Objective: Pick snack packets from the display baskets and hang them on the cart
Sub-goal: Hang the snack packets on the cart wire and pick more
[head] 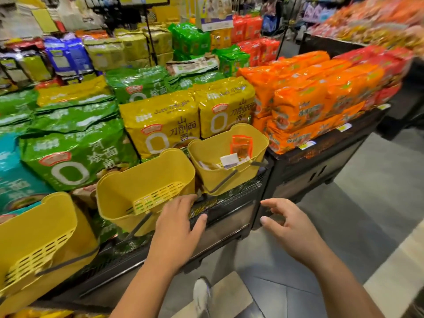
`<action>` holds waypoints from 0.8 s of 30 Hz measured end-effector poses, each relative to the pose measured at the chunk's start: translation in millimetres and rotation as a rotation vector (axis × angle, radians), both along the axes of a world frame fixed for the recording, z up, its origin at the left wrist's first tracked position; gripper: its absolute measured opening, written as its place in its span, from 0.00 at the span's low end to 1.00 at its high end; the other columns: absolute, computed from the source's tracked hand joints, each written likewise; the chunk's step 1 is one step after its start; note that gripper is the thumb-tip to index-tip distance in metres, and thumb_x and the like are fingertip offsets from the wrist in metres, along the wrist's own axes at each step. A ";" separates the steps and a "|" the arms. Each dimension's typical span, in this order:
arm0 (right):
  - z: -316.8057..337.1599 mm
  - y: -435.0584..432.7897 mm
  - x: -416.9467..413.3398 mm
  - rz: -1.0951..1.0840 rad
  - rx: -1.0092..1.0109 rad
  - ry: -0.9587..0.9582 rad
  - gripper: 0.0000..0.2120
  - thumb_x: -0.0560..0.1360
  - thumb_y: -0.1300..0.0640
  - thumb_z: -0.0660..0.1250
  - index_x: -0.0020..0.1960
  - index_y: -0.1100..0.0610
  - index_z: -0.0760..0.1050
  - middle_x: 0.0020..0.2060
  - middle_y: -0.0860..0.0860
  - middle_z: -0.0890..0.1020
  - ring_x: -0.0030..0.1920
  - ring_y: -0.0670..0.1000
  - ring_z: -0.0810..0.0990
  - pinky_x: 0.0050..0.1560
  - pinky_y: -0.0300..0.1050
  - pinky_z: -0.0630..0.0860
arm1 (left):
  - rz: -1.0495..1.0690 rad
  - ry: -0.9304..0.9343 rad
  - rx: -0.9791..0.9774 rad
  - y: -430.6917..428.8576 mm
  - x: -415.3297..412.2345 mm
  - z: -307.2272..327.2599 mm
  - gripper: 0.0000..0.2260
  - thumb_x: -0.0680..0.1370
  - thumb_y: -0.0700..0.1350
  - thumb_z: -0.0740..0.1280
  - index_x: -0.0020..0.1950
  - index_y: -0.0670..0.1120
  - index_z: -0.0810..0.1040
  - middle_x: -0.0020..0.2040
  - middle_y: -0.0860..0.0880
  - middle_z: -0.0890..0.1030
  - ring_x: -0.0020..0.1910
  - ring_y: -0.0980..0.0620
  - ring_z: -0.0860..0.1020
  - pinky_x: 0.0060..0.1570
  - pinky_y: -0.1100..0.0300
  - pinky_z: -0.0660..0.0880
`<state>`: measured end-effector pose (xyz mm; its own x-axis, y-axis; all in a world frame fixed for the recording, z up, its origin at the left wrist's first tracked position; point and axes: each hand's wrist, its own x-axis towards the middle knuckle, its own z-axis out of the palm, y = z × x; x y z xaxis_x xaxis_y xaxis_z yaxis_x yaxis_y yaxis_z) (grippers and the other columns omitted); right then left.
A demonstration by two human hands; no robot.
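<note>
Three yellow plastic baskets hang along the front of a black display stand point(231, 203). The right basket point(229, 157) holds a small orange snack packet point(242, 145) and a few flat white and brown packets point(227, 160). The middle basket point(146, 187) and the left basket point(39, 244) look empty. My left hand point(176, 228) is spread with relaxed fingers just below the middle basket's right corner, fingertips near the stand's mesh edge. My right hand point(289, 223) hovers open to the right of the stand's corner, holding nothing. No cart is in view.
Large noodle multipacks fill the stand: green point(75, 154), yellow point(160, 125) and orange point(305, 97). More shelves of packets stand behind and at the far right. A grey tiled aisle point(344, 216) runs on the right. My shoe point(202, 294) shows below.
</note>
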<state>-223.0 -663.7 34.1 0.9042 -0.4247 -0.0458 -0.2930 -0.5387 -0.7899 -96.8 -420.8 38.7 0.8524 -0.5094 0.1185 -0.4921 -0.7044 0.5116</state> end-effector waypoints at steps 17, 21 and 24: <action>21.7 -63.4 202.5 -0.149 -0.276 0.122 0.29 0.79 0.48 0.69 0.77 0.51 0.64 0.72 0.48 0.70 0.73 0.50 0.67 0.72 0.47 0.64 | -0.124 0.020 0.349 -107.3 195.8 -18.1 0.44 0.69 0.75 0.39 0.79 0.55 0.61 0.79 0.48 0.60 0.80 0.40 0.51 0.74 0.39 0.54; 14.6 -82.5 239.0 -0.083 -0.319 0.177 0.31 0.78 0.50 0.70 0.77 0.52 0.64 0.72 0.50 0.70 0.74 0.50 0.66 0.73 0.47 0.63 | -0.084 0.073 0.433 -116.9 214.1 -24.1 0.39 0.77 0.74 0.51 0.81 0.54 0.54 0.83 0.46 0.45 0.81 0.41 0.39 0.78 0.38 0.45; 10.1 -105.5 272.5 -0.024 -0.357 0.239 0.30 0.76 0.50 0.72 0.75 0.53 0.67 0.69 0.52 0.72 0.71 0.54 0.70 0.72 0.51 0.67 | -0.037 0.072 0.453 -125.2 228.9 -26.3 0.42 0.76 0.75 0.52 0.82 0.54 0.50 0.83 0.46 0.41 0.81 0.42 0.38 0.78 0.39 0.45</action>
<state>49.6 -769.2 44.2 0.8754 -0.4730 -0.0991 -0.4612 -0.7565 -0.4636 132.1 -546.0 12.4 0.8306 -0.5262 -0.1822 -0.4952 -0.8477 0.1904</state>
